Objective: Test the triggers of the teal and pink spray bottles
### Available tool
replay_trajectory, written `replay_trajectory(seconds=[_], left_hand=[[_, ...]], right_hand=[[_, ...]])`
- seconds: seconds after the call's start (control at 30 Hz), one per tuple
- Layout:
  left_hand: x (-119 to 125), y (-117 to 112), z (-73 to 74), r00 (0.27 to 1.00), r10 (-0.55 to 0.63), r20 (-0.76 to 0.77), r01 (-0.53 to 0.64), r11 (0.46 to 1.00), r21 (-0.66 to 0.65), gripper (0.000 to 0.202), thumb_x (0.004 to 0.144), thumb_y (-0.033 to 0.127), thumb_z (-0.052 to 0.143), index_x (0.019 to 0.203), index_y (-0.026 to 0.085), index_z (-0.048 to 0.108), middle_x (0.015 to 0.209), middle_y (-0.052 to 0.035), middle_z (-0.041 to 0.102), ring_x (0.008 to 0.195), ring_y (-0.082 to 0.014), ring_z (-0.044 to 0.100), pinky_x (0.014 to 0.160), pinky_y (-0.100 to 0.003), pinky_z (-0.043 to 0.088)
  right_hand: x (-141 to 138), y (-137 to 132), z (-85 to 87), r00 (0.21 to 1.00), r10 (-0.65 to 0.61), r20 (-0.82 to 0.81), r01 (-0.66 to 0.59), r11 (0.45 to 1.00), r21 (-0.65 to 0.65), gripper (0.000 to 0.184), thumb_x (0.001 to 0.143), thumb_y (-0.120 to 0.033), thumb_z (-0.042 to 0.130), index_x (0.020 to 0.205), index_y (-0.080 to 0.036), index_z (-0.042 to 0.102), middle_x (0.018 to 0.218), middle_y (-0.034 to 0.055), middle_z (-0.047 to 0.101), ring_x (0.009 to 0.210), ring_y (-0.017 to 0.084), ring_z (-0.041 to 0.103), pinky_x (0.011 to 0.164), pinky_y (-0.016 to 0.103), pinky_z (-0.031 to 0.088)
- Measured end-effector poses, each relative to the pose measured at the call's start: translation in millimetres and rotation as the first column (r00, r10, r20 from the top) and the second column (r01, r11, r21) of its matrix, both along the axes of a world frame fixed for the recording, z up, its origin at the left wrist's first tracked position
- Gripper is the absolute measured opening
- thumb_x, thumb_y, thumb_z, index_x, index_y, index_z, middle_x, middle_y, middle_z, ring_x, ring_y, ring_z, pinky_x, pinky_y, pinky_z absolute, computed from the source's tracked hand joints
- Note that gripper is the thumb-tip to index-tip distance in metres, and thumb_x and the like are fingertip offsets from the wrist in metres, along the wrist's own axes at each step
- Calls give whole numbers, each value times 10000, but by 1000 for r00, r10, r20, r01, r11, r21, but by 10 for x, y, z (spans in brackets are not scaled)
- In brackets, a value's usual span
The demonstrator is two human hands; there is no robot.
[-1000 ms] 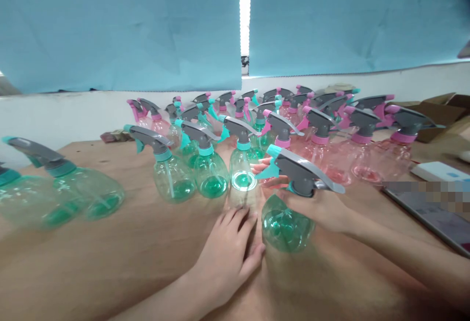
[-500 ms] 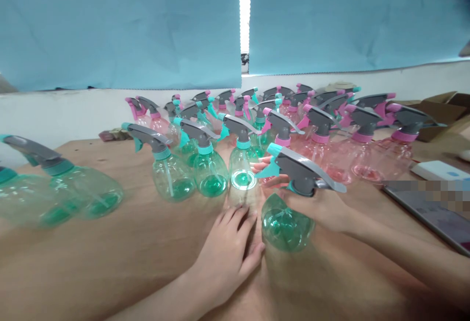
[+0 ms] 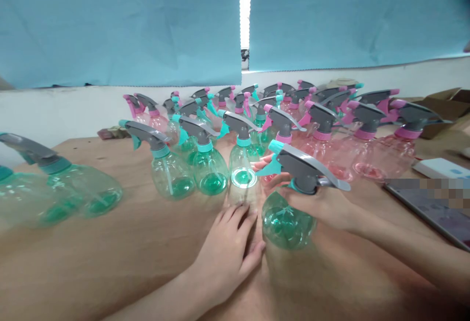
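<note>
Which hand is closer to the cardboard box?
Right. The right hand, gripping a spray bottle, is left of the cardboard box and nearer it; the left hand, on the table, is farther left.

Blue paper sheets (image 3: 117,27) hang above a white wall (image 3: 55,110).

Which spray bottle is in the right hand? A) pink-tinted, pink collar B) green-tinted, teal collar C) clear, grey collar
B: the right hand grips the neck of a green-tinted spray bottle, just below its grey trigger head, with the teal collar showing.
</note>
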State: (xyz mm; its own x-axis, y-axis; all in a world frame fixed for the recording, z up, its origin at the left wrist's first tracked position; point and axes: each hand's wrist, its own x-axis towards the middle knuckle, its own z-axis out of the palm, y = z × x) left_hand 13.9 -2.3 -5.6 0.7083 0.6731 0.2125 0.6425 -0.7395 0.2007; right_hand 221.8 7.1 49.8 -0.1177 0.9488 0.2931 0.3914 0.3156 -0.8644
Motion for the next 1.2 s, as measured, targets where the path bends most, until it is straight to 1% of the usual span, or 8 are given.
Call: replay_trajectory(seconds=[0.27, 0.47, 0.57, 0.67, 0.8, 0.97, 1.07, 1.2], left_hand=[[-4, 0, 5, 1000, -8, 7, 8, 1000, 5, 451, 910, 320, 532, 1306, 106, 499, 1321, -175, 545, 1237, -338, 473, 989, -526, 416], [-10, -2, 13, 1000, 0, 21, 0, 1000, 18, 423, 916, 328, 519, 1291, 131, 514, 1300, -157, 562, 1220, -334, 489, 976, -527, 429], [-9, -1, 7, 1000, 5, 10, -5, 1000, 21, 433, 905, 327, 537, 1286, 123, 519, 1300, -160, 560, 1216, -334, 490, 976, -518, 430], [-9, 2, 3, 1000, 9, 1, -9, 1000, 27, 441, 903, 324, 542, 1293, 121, 515, 1309, -163, 553, 1223, -335, 483, 979, -510, 427], [-11, 4, 4, 1000, -1, 7, 0, 999, 40, 423, 916, 328, 526, 1301, 152, 509, 1308, -148, 560, 1221, -327, 489, 974, -506, 428], [-9, 5, 14, 1000, 1, -3, 0, 999, 36, 427, 914, 325, 529, 1300, 143, 515, 1309, -149, 560, 1225, -329, 485, 973, -504, 431], [-8, 5, 12, 1000, 4, -11, -4, 999, 34, 437, 907, 324, 541, 1297, 126, 521, 1314, -157, 556, 1224, -332, 486, 979, -506, 430], [-8, 6, 5, 1000, 4, -22, -3, 999, 41, 442, 909, 321, 544, 1305, 127, 515, 1312, -156, 560, 1233, -333, 480, 982, -517, 426]], right_hand=[[3, -4, 21, 998, -21, 60, 21, 1000, 8, 171, 656, -180, 510, 780, -263, 592, 656, -19, 611, 617, 179, 622, 579, 324, 535], [12, -5, 59, 1000, 1, -16, -1, 1000, 4, 178, 655, -179, 518, 787, -267, 599, 753, -8, 643, 693, 179, 626, 664, 329, 538], [8, -13, 92, 998, 16, -58, -14, 999, 29, 111, 632, -169, 519, 690, -255, 558, 684, -20, 585, 573, 138, 542, 540, 273, 493], [-4, -22, 118, 998, -7, -59, 8, 1000, 20, 118, 617, -178, 515, 565, -235, 426, 555, -48, 417, 464, 93, 378, 396, 219, 352], [-7, -26, 121, 998, -24, -56, 25, 999, 22, 179, 630, -202, 515, 573, -231, 348, 532, -67, 303, 452, 74, 283, 373, 201, 277], [24, -28, 90, 999, -36, -33, 36, 999, 19, 53, 635, -198, 528, 629, -241, 497, 522, -58, 385, 437, 89, 359, 380, 217, 348], [35, -29, 55, 998, -45, -38, 44, 999, -19, 137, 648, -209, 541, 757, -271, 596, 509, -53, 438, 456, 132, 463, 420, 262, 436], [13, -15, 52, 998, -17, -63, 18, 1000, 3, 202, 665, -223, 532, 834, -264, 635, 624, -20, 592, 591, 183, 606, 571, 342, 535]])
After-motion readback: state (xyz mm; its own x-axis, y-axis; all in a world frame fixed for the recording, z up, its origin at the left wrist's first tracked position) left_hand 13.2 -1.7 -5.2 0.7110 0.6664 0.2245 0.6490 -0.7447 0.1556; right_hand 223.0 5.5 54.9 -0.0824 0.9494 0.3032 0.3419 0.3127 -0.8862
